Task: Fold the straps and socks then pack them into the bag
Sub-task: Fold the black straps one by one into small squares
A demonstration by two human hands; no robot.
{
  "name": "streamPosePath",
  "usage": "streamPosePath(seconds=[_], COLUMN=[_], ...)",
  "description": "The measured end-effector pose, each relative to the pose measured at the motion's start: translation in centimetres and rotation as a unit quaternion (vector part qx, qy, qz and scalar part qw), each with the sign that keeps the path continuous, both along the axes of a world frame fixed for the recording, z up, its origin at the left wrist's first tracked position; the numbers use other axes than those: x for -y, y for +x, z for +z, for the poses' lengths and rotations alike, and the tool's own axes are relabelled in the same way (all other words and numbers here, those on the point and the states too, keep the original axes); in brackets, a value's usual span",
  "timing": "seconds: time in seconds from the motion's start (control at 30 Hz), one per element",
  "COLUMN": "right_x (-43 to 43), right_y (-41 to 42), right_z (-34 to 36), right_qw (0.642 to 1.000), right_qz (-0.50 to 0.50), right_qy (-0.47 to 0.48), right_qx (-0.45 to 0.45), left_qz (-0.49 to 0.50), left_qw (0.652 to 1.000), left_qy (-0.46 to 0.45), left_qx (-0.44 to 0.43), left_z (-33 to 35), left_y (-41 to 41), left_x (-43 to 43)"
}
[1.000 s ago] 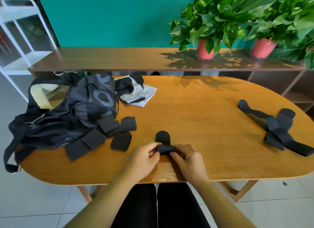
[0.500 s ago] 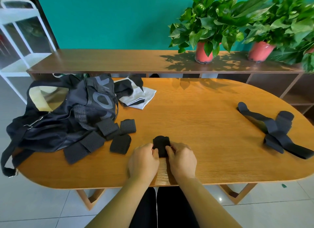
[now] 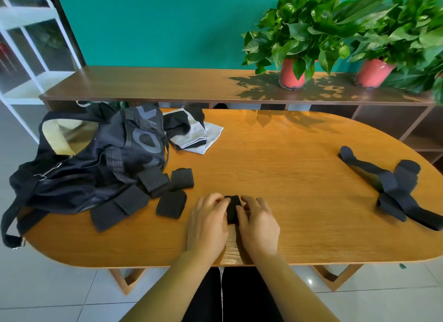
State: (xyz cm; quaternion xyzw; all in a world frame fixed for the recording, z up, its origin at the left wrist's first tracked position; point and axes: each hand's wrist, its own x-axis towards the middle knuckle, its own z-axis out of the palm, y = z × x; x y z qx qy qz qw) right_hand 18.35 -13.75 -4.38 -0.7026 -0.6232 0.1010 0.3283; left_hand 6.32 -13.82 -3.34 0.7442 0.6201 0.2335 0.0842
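A strap [image 3: 232,207] is pinched between left hand [image 3: 207,222] and right hand [image 3: 259,223] near the table's [image 3: 299,177] front edge; bare wood is seen beyond. The bag [image 3: 91,168] is slumped over the left edge.

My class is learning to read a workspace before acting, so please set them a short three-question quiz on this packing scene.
1. True or false: the left hand and the right hand both hold the small strap.
2. Where do the long unfolded straps lie? A: on the floor. B: at the table's right end. C: on the shelf.
3. Fill the gap: the socks lie beside the ____.
Key: 1 true; 2 B; 3 bag.
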Motion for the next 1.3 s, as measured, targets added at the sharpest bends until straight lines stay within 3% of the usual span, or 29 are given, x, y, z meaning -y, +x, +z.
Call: streamPosePath(seconds=[0.13,0.27,0.87,1.07,1.2,1.3], right_x=[1.0,0.2,-6.4,-8.0,-8.2,-7.7], right_y=[1.1,0.8,-5.8,-6.1,-5.9,-5.4], right_z=[-1.3,-1.3,-0.4,0.0,0.4,0.3], right_qw=[0.982,0.977,0.981,0.97,0.968,0.97], right_qz=[0.12,0.137,0.156,0.182,0.214,0.221], right_qy=[0.12,0.091,0.041,0.022,-0.006,0.033], right_qx=[0.083,0.137,0.103,0.158,0.131,0.099], left_qz=[-0.076,-0.087,-0.022,-0.014,-0.008,-0.007], left_qw=[0.994,0.987,0.981,0.981,0.98,0.98], left_qy=[0.003,-0.003,-0.008,-0.015,-0.019,-0.012], left_qx=[-0.075,-0.137,-0.191,-0.193,-0.197,-0.199], left_z=[0.1,0.8,2.0,1.9,2.2,2.4], left_y=[-0.8,-1.4,-6.4,-7.0,-7.1,-7.2], left_x=[0.2,-0.4,-3.9,-4.6,-4.8,-4.5])
